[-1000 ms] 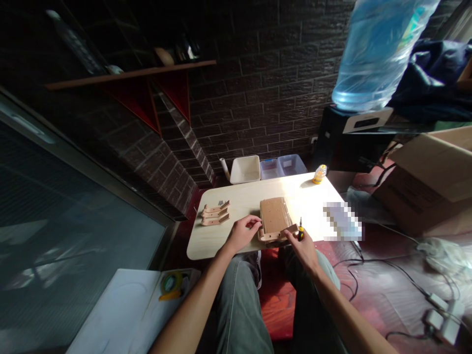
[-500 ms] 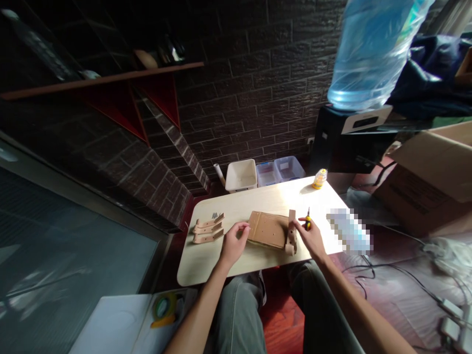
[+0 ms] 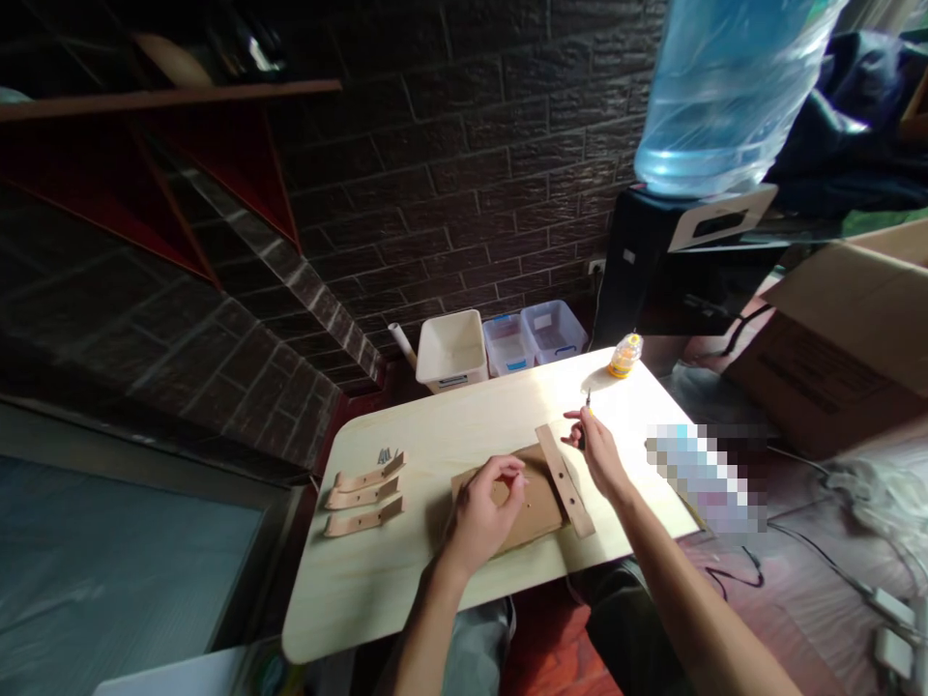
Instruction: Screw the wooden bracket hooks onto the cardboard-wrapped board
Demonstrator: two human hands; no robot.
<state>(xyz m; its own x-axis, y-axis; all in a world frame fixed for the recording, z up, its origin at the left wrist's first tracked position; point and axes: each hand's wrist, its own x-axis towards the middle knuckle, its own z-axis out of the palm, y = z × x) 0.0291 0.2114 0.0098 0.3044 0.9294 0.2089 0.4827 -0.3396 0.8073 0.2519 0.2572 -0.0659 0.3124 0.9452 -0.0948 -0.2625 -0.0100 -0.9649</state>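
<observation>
My left hand [image 3: 484,512] is over a flat brown board [image 3: 540,517], its thumb and fingertips brought together. Anything between them is too small to make out. In my right hand [image 3: 600,452] is a screwdriver [image 3: 589,397], tip pointing up and away; its black and yellow handle is mostly covered by the fingers. Between the hands, a wooden strip with holes [image 3: 566,483] lies along the board's right end. To the left, three bent wooden pieces [image 3: 364,498] lie in a row, with several small screws [image 3: 387,455] just behind them.
A pale table [image 3: 348,580] carries everything. A clear and yellow container [image 3: 624,356] stands at its far right corner, and a blurred-out item [image 3: 707,474] lies at the right edge. Behind are a white bin [image 3: 453,348], clear plastic boxes [image 3: 555,333] and a water dispenser [image 3: 645,271].
My left hand has moved right, over the board. My right hand has let go of the wooden strip, which now lies turned with its holes showing. The view has shifted and come closer.
</observation>
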